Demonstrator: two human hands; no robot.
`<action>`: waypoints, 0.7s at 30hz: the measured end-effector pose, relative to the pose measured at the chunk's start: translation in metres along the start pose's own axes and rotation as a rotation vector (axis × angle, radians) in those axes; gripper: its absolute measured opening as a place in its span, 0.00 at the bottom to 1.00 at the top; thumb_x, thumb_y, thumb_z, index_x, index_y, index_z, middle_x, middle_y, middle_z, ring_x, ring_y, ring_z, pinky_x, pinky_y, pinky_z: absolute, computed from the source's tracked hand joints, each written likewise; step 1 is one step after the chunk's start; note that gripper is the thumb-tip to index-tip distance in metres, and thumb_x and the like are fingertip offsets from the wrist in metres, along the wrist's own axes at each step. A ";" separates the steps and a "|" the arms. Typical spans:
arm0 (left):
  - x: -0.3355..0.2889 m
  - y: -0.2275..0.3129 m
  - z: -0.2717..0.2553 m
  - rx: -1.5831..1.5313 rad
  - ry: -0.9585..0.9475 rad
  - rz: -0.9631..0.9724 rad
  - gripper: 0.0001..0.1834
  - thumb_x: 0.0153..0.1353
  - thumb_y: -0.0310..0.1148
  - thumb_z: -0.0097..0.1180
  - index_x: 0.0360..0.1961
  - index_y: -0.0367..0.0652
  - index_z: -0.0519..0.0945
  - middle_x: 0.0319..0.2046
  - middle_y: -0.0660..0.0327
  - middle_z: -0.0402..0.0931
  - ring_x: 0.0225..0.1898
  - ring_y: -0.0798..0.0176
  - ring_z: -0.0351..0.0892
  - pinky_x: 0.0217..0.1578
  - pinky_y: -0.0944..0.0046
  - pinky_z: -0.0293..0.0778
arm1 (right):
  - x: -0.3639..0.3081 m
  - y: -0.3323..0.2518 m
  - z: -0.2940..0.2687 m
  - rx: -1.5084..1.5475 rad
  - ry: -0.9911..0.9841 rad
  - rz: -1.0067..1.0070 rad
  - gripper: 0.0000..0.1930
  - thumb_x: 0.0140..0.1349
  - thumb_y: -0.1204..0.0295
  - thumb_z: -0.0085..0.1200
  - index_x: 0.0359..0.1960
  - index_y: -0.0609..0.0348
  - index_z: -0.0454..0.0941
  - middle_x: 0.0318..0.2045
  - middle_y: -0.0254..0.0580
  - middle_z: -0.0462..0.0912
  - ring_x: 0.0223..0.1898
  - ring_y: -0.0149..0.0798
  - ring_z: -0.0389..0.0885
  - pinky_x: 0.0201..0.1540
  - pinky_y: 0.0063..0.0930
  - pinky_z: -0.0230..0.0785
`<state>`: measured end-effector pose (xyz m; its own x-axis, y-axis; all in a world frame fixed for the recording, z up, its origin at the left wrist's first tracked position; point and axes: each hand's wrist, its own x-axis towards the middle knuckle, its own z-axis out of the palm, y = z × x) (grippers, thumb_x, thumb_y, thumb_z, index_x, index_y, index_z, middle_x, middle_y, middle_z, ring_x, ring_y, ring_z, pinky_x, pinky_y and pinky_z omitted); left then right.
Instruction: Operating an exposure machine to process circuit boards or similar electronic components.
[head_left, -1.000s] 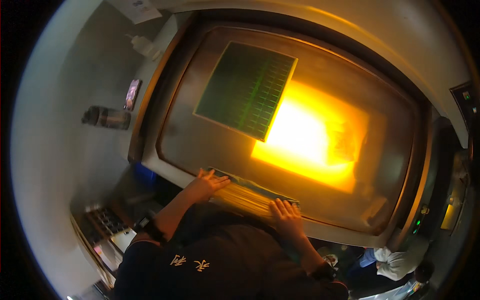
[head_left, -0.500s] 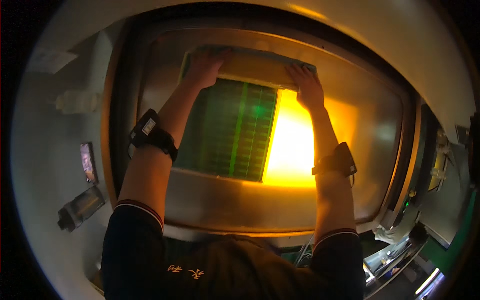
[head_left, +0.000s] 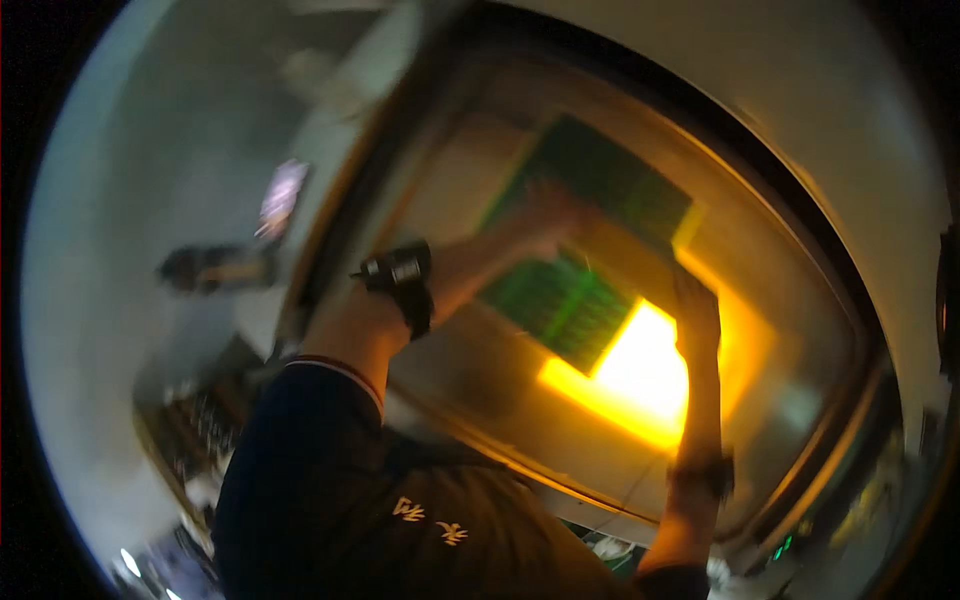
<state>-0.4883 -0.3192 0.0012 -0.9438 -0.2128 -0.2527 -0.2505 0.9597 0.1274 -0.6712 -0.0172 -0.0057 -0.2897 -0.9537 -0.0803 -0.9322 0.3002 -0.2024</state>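
Observation:
A long flat amber-brown bar [head_left: 625,250] lies across the middle of a green panel marked with rows of lines [head_left: 610,170]. My left hand [head_left: 545,218] is on the bar's left end, its fingers blurred over it. At the other end, my right hand [head_left: 697,305] grips the bar, its fingers partly hidden. Green surface shows both beyond the bar and on the near side of it. Beside the panel, a bright yellow-white lit area [head_left: 645,365] glows, partly behind my right hand and forearm.
The panel lies on a metal-framed surface with a dark raised border [head_left: 800,210]. On the pale ledge at left are a phone-like slab [head_left: 283,198] and a dark bottle [head_left: 215,268]. Small green lights [head_left: 783,547] show at the lower right.
The bar has come from the panel's far edge toward me, to its middle, with both hands on it. The whole view has turned and is blurred.

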 end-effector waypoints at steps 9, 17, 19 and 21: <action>-0.249 0.048 0.030 -0.298 -0.267 0.057 0.35 0.62 0.38 0.56 0.71 0.64 0.63 0.75 0.74 0.50 0.74 0.37 0.44 0.53 0.18 0.66 | -0.171 -0.175 0.010 0.188 -0.221 0.042 0.42 0.43 0.84 0.53 0.67 0.56 0.66 0.65 0.52 0.70 0.69 0.56 0.62 0.71 0.51 0.51; -0.327 0.041 -0.005 -0.435 -0.281 0.013 0.35 0.60 0.37 0.57 0.70 0.69 0.64 0.76 0.70 0.47 0.73 0.43 0.51 0.47 0.21 0.68 | -0.153 -0.232 -0.069 0.085 -0.291 0.074 0.36 0.46 0.86 0.50 0.63 0.51 0.72 0.65 0.48 0.71 0.67 0.52 0.67 0.70 0.46 0.57; -0.354 0.037 0.042 -0.528 -0.310 0.041 0.35 0.62 0.36 0.55 0.71 0.69 0.64 0.76 0.69 0.47 0.72 0.43 0.53 0.47 0.20 0.68 | -0.169 -0.251 -0.060 0.081 -0.371 0.040 0.35 0.47 0.84 0.51 0.63 0.52 0.73 0.65 0.49 0.71 0.67 0.53 0.67 0.69 0.46 0.58; -0.368 0.021 0.065 -0.618 -0.343 0.070 0.34 0.63 0.36 0.53 0.71 0.69 0.63 0.76 0.69 0.48 0.72 0.43 0.55 0.47 0.20 0.68 | -0.173 -0.269 -0.042 0.082 -0.451 0.007 0.34 0.48 0.82 0.52 0.62 0.53 0.73 0.65 0.49 0.72 0.67 0.53 0.68 0.69 0.46 0.59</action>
<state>-0.1320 -0.2087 0.0346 -0.8669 0.0130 -0.4984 -0.3634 0.6679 0.6495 -0.3796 0.0667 0.1039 -0.1556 -0.8547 -0.4953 -0.9051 0.3242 -0.2750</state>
